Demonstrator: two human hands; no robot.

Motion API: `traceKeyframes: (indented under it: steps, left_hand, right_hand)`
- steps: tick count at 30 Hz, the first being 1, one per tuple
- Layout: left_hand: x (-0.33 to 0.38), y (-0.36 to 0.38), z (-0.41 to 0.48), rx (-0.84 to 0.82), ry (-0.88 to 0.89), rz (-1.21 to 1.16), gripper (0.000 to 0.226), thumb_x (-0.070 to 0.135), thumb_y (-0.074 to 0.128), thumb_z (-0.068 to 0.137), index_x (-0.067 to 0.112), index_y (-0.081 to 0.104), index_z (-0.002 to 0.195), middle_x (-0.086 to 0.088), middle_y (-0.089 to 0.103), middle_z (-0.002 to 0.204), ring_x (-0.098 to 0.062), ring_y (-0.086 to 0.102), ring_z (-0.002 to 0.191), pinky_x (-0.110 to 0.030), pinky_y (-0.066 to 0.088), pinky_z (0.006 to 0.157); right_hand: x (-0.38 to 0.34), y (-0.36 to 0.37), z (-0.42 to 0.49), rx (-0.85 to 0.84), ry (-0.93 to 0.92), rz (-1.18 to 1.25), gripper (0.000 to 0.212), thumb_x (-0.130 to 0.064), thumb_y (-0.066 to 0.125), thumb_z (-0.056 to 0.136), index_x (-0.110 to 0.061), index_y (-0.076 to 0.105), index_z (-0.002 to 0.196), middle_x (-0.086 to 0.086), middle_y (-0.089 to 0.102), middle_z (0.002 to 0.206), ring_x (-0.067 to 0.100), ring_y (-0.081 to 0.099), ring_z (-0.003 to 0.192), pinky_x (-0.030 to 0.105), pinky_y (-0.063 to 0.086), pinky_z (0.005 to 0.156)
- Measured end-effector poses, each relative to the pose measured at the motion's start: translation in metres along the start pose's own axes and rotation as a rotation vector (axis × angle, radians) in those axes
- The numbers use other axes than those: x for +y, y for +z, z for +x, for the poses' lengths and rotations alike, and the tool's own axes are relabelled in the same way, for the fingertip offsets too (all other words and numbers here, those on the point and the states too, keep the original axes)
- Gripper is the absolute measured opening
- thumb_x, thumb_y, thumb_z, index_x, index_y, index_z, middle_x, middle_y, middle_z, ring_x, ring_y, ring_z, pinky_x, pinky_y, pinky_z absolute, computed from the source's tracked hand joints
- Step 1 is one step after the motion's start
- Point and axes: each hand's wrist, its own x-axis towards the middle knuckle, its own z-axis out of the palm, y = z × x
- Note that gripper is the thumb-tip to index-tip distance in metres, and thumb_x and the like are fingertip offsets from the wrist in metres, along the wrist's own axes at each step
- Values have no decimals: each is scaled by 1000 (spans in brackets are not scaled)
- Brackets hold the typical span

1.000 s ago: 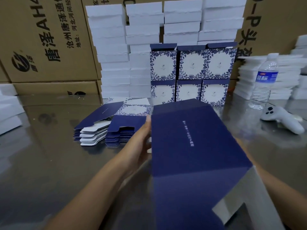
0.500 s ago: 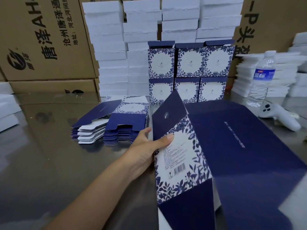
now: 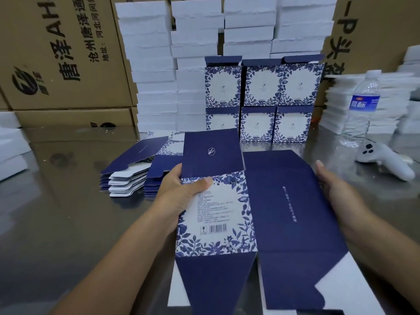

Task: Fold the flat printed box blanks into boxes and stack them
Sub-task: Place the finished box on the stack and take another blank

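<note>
Box blank between hands — left hand clamped on its left side, right hand — hold unclear.
</note>
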Motion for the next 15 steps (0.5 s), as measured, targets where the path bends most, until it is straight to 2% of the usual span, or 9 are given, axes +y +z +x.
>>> traceKeyframes:
  steps: [2, 4, 6, 8, 11, 13, 15]
  left_hand:
    - [-2, 0, 1, 1, 31, 44, 35, 4, 78, 73, 19, 64, 101, -1, 75, 95, -22, 72, 84, -36, 57, 72]
    - [-2, -1, 1, 7, 44, 69, 34, 6, 78, 73, 20, 64, 101, 1, 75, 95, -22, 72, 85, -37, 56, 77]
    - [-3, -2, 1, 7, 26, 85, 33, 8, 78, 74, 21, 64, 101, 0, 75, 95, -23, 72, 86, -39, 56, 78]
    - [-3, -2, 0, 1, -15, 74, 33, 13, 78, 74, 19, 64, 103, -3, 75, 95, -24, 73, 84, -39, 56, 76]
    - [0, 0, -2, -18, -69, 84, 24, 26, 72, 82, 17, 66, 104, -1, 76, 89, -19, 73, 78, -30, 57, 68]
    - [2, 3, -3, 16, -85, 141, 22, 37, 59, 91, 17, 68, 92, 9, 74, 74, -6, 70, 64, -19, 53, 55]
    - [4, 6, -3, 89, -123, 196, 35, 45, 48, 95, 19, 67, 82, 12, 72, 66, -7, 68, 60, -23, 51, 59]
  right_hand:
    - [5, -2, 0, 3, -32, -122, 38, -41, 56, 90, -9, 74, 81, 7, 74, 72, 19, 69, 57, 28, 56, 51]
    - [5, -1, -2, 45, -87, -301, 35, -38, 58, 90, -9, 74, 79, 9, 73, 72, 23, 70, 59, 33, 58, 58]
    - [4, -1, -2, 58, -73, -391, 34, -39, 58, 91, -16, 76, 72, 9, 73, 72, 27, 71, 63, 38, 58, 66]
    - [3, -1, -5, 44, -38, -402, 35, -39, 56, 92, -22, 76, 70, 8, 73, 71, 27, 71, 63, 36, 58, 59]
    - [1, -2, -5, 68, -45, -381, 40, -37, 53, 94, -11, 74, 71, 6, 72, 65, 22, 69, 53, 25, 52, 42]
    - [0, -3, -4, 94, -74, -381, 37, -34, 52, 95, -11, 71, 73, 2, 71, 60, 17, 65, 46, 19, 46, 37]
    - [-1, -5, -3, 119, -96, -366, 36, -34, 52, 95, -12, 69, 73, 1, 71, 61, 16, 65, 47, 20, 48, 40]
